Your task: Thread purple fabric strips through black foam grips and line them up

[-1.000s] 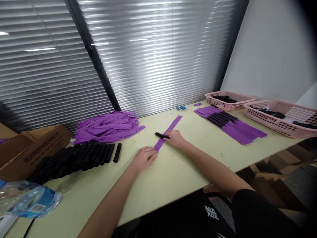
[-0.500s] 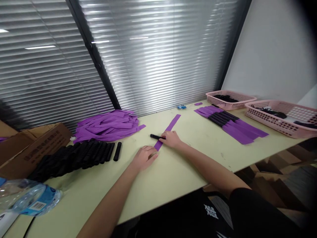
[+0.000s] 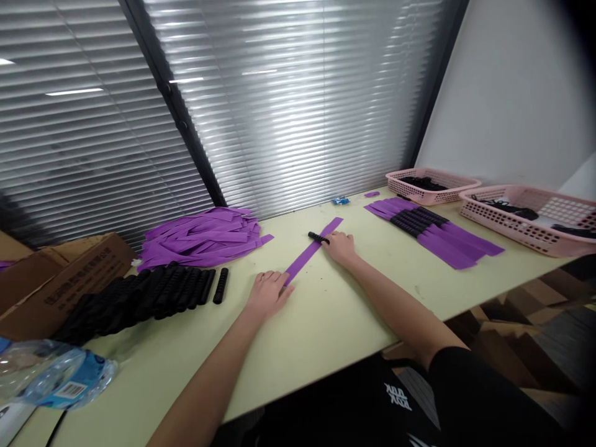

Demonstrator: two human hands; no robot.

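Note:
A purple strip [image 3: 302,259] lies slantwise on the pale table in front of me. Across its upper part sits a black ridged tube [image 3: 317,237]; my right hand [image 3: 341,248] is closed on the tube's right end. My left hand [image 3: 269,294] rests palm down on the strip's near end, its fingers over the strip and its thumb apart. To the left are a heap of purple strips [image 3: 200,239], a pile of black tubes [image 3: 153,292] and one separate tube [image 3: 220,285]. Several purple strips with black tubes [image 3: 447,239] lie side by side at the right.
Two pink baskets [image 3: 431,200] [image 3: 512,230] holding black items stand at the back right. A small blue packet [image 3: 341,201] lies near the window blinds. An open cardboard box [image 3: 88,267] and a clear plastic bottle [image 3: 69,379] are at the left. The table's front edge runs below my forearms.
My right hand has moved away from me and to the right with the black tube, along the strip. More of the strip shows between my hands. My left hand has shifted slightly left.

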